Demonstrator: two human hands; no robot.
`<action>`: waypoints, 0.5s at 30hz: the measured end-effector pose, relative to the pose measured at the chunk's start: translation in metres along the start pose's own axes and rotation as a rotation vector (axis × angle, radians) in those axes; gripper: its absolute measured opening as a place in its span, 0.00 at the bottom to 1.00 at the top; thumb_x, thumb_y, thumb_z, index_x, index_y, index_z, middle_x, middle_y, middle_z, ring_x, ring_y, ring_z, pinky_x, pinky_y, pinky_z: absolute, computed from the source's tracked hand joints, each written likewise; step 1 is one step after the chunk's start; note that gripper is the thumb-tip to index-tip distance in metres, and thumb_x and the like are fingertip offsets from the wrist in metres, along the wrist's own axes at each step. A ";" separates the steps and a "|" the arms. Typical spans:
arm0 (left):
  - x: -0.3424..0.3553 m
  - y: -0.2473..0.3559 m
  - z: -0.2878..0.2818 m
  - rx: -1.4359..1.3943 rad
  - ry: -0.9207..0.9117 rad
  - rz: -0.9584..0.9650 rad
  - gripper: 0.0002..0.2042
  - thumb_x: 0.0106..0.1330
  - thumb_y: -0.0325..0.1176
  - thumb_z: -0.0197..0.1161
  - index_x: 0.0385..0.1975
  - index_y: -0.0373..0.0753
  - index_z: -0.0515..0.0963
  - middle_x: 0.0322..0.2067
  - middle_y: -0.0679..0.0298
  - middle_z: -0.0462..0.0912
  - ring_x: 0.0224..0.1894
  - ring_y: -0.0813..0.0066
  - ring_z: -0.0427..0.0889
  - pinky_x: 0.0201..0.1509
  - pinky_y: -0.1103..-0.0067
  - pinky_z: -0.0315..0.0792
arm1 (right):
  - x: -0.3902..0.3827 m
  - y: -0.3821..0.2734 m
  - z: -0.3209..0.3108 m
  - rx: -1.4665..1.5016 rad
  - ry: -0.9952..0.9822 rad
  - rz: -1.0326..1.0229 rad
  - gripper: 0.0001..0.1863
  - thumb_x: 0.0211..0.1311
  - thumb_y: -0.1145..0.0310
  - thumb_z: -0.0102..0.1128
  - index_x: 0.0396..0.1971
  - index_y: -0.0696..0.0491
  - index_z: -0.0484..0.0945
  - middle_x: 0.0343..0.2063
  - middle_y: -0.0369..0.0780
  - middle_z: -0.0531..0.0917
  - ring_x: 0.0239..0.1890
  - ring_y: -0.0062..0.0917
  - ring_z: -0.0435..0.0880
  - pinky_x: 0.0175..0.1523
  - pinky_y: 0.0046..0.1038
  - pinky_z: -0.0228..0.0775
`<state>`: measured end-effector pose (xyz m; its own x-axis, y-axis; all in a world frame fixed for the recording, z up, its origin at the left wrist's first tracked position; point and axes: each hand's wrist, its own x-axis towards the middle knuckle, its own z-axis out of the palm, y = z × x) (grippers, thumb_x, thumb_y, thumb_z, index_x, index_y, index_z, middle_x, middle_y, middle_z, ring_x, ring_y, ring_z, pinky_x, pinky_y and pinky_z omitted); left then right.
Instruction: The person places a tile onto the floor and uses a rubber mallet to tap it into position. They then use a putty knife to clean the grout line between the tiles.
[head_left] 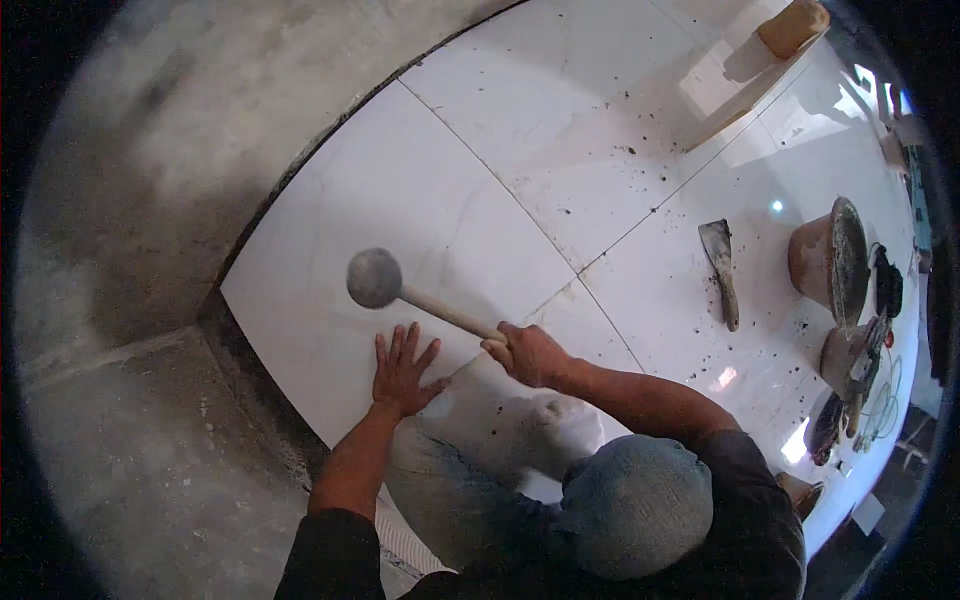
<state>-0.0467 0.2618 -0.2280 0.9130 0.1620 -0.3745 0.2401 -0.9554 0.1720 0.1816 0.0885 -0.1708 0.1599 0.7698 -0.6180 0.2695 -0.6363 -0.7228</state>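
Note:
My right hand [531, 355] is closed around the wooden handle of a mallet [374, 278]. Its round dark grey head is over a large white tile [350, 190], at the end of the handle that points up and left. Whether the head touches the tile or hovers just above it, I cannot tell. Close below the mallet head, my left hand [404, 372] lies flat on the same tile with its fingers spread. My knees in worn denim [640, 505] are at the bottom, partly over the tiles.
Bare concrete [130, 240] borders the tiles on the left. To the right lie a flat-bladed scraper [722, 275], a mortar-crusted bucket [812, 262] and more tools. A long straight bar [745, 112] and a tan block [793, 28] are at the upper right. Dark crumbs dot the tiles.

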 end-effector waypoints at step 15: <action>0.001 -0.003 0.002 -0.006 0.125 0.023 0.35 0.58 0.61 0.55 0.64 0.52 0.62 0.68 0.50 0.45 0.71 0.47 0.41 0.68 0.45 0.32 | 0.001 0.010 0.004 -0.203 0.101 0.102 0.30 0.68 0.46 0.39 0.34 0.63 0.73 0.25 0.57 0.79 0.33 0.53 0.80 0.39 0.48 0.72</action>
<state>-0.0471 0.2644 -0.2305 0.9521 0.1699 -0.2543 0.2202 -0.9578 0.1848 0.1810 0.0825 -0.1800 0.2875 0.7096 -0.6433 0.4304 -0.6957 -0.5751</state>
